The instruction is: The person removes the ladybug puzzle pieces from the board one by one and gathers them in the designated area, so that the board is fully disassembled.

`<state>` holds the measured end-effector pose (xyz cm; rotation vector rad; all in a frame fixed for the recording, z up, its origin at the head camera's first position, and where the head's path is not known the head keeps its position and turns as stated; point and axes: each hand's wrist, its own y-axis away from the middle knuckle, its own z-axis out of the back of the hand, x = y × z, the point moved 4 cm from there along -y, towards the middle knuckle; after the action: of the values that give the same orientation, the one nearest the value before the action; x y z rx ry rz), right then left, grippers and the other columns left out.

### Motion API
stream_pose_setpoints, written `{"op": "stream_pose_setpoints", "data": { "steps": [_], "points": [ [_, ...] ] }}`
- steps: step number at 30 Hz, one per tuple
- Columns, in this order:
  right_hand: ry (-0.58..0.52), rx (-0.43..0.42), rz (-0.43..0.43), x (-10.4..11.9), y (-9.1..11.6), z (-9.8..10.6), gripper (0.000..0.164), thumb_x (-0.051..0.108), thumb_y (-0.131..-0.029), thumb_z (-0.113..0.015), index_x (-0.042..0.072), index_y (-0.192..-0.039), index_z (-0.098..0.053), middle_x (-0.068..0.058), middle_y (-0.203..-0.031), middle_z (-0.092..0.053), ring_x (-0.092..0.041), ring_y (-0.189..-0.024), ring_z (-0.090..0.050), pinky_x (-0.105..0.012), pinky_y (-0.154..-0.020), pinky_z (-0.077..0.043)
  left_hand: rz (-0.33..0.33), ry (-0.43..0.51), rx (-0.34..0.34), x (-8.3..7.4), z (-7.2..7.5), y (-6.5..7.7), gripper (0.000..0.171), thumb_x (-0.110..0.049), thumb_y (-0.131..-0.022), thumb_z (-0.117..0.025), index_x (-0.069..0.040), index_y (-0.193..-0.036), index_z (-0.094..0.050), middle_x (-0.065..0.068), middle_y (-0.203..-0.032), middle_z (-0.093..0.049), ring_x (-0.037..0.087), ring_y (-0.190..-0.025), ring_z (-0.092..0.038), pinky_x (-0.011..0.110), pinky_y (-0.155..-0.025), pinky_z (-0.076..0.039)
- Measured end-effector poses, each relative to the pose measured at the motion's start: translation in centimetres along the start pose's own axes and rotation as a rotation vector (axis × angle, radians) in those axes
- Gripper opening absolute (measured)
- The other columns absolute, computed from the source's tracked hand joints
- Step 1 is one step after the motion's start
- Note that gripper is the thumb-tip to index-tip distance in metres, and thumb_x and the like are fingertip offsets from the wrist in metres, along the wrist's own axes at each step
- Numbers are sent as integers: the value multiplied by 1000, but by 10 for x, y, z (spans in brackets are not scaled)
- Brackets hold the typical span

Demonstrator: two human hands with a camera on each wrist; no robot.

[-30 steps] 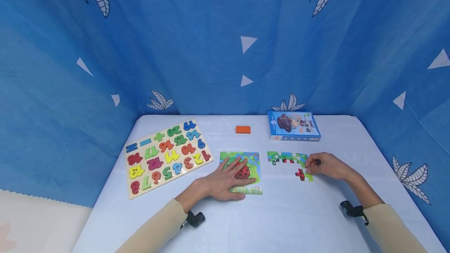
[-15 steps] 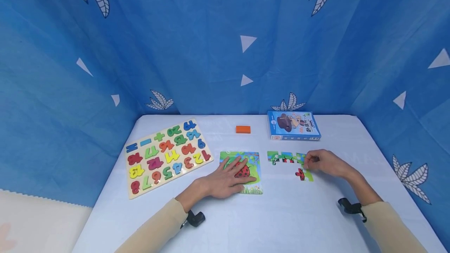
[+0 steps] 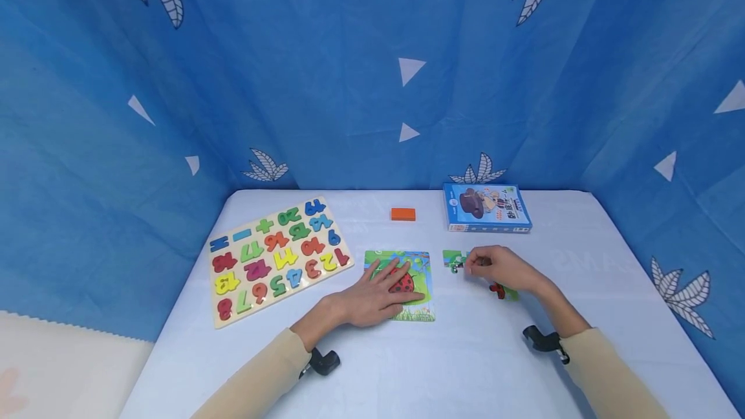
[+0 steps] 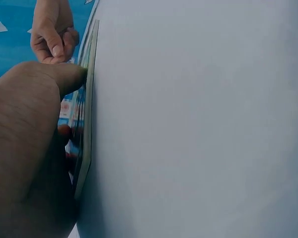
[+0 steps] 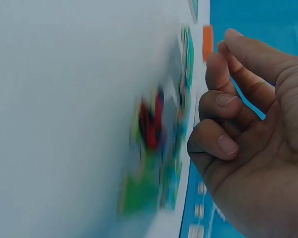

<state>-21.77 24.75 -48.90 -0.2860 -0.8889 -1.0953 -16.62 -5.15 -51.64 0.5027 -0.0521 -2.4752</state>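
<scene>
Near bench [image 3: 431, 374]: open between the two sleeves [image 3: 262, 374].
Number board [image 3: 268, 300]: lies flat at left, a strip of bench between it and the left hand [image 3: 369, 299].
Picture board [image 3: 423, 280]: partly covered by the left hand; narrow lane on its right.
Pieces [image 3: 451, 258]: right hand [image 3: 503, 269] blocks some from above; wide room farther right.
Far bench: gap between orange block [image 3: 403, 214] and box [image 3: 487, 208]; curtain [image 3: 349, 83] bars the back.

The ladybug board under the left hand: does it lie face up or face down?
Face up: in the head view, the ladybug board shows its red ladybug picture, though the left hand partly covers it.
</scene>
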Motion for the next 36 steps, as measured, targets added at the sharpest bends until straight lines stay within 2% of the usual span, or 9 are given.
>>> {"op": "stream_pose_setpoints", "data": {
  "steps": [3,8,14,19,24,29,32,36],
  "points": [
    [-21,21,24,8,-6,-13,8,21,-97,-68,14,-98,-72,-1,-90,-67,-19,-82,-57,-26,-69,-47,17,6,6,1,0,-1,53,-45,-108,-34,-46,-159,-20,2,-170,4,26,-156,9,58,-123,-2],
    [-43,66,73,25,-13,-32,7,21,-96,-68,15,-97,-72,2,-93,-68,-19,-85,-57,-26,-71,-45,71,53,-15,4,-1,-4,68,-50,-105,-41,-34,-163,-9,2,-170,7,19,-156,10,53,-124,-1],
    [-27,106,126,40,-21,-48,4,19,-95,-68,18,-97,-72,5,-90,-68,-15,-80,-56,-26,-69,-47,111,122,-58,6,1,-3,91,-53,-101,-49,-19,-162,9,3,-170,7,20,-156,8,46,-125,-3],
    [-21,126,156,52,-26,-58,8,20,-95,-71,17,-102,-74,7,-88,-67,-15,-80,-56,-25,-68,-46,139,221,-79,9,4,-3,102,-54,-97,-57,-20,-160,16,-2,-170,7,17,-156,7,43,-126,-4],
    [39,143,168,63,-31,-68,25,23,-93,-73,17,-118,-73,7,-81,-63,-14,-77,-56,-27,-67,-45,143,314,-117,13,5,-2,110,-53,-93,-64,-22,-160,18,0,-170,1,15,-156,0,42,-126,-6],
    [137,138,190,70,-38,-77,43,24,-92,-75,14,-133,-66,8,-80,-60,-11,-74,-54,-29,-67,-45,131,373,-170,14,5,-1,114,-52,-90,-70,-18,-161,13,1,-169,-10,21,-156,-10,47,-125,-12],
    [190,135,189,73,-41,-81,50,26,-91,-76,15,-137,-62,9,-79,-60,-9,-72,-54,-28,-68,-46,132,377,-187,15,5,-1,114,-52,-89,-71,-17,-162,9,0,-169,-13,26,-155,-13,51,-123,-19],
    [238,140,159,77,-44,-83,59,28,-89,-78,16,-143,-57,9,-77,-59,-8,-70,-54,-27,-65,-45,141,337,-208,17,5,0,113,-56,-88,-72,-18,-163,5,-2,-168,-17,28,-154,-18,53,-120,-26]
  ]
}}
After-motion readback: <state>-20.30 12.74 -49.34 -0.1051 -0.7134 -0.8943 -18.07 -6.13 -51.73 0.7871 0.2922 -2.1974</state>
